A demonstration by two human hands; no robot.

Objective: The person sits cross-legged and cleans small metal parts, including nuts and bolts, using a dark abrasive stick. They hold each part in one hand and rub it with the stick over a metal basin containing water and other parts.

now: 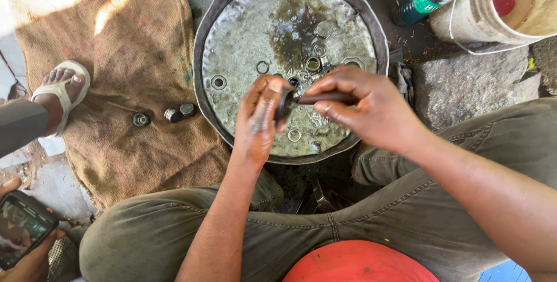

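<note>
Two hands are working over the big round metal pan (220, 21) of oily water. My right hand (371, 111) is closing round a dark, stiff metal rod (325, 98); my left hand (258, 119) is pinching its round end. It looks heavy and slippery, so I am holding the shaft tight.

Olive-green trousers (406, 218), red shirt (360, 261), bare forearms, no sleeves showing

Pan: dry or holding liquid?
Holding liquid. The pan shows a shallow, shiny, murky film across its bottom, with washers and nuts lying in it.
</note>
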